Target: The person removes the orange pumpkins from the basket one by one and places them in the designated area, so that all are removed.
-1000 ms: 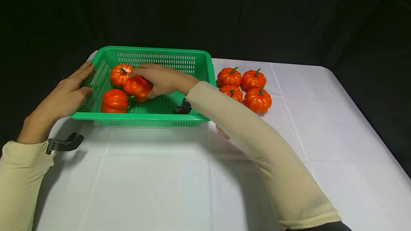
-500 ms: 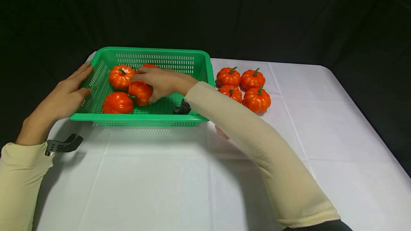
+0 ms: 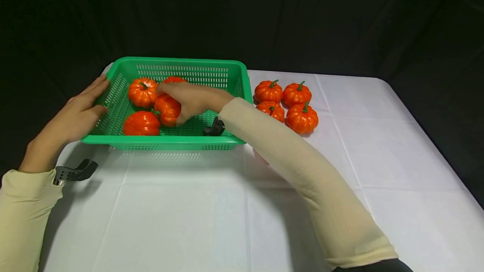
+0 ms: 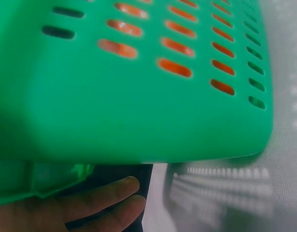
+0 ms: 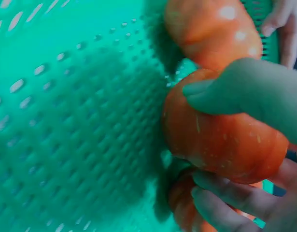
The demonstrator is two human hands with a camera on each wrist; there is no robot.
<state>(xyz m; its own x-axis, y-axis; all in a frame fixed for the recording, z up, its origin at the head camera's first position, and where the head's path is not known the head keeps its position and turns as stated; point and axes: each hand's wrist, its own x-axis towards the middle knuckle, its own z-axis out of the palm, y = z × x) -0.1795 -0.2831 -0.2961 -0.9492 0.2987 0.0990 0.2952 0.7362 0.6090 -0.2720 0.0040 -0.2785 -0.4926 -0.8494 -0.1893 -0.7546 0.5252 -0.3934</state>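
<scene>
My right hand (image 3: 194, 98) reaches into the green plastic basket (image 3: 170, 139) and holds a small orange pumpkin (image 3: 168, 109). In the right wrist view, its thumb lies over that pumpkin (image 5: 220, 135) and the fingers curl round the other side. Three more pumpkins surround it: one upright at the left (image 3: 143, 92), one lying on its side near the front wall (image 3: 141, 124), and one at the back (image 3: 175, 79), partly hidden by the hand. My left hand (image 3: 77, 112) rests along the basket's left rim with its fingers extended.
Right of the basket, several pumpkins (image 3: 302, 119) stand grouped on the white tablecloth (image 3: 181, 213). My right sleeve (image 3: 298, 171) crosses in front of part of the group. A black curtain (image 3: 242, 16) hangs behind the table.
My right hand has shifted the held pumpkin slightly right and toward the front of the basket. The front pumpkin has rolled a little rightward. My left hand keeps its place on the rim.
</scene>
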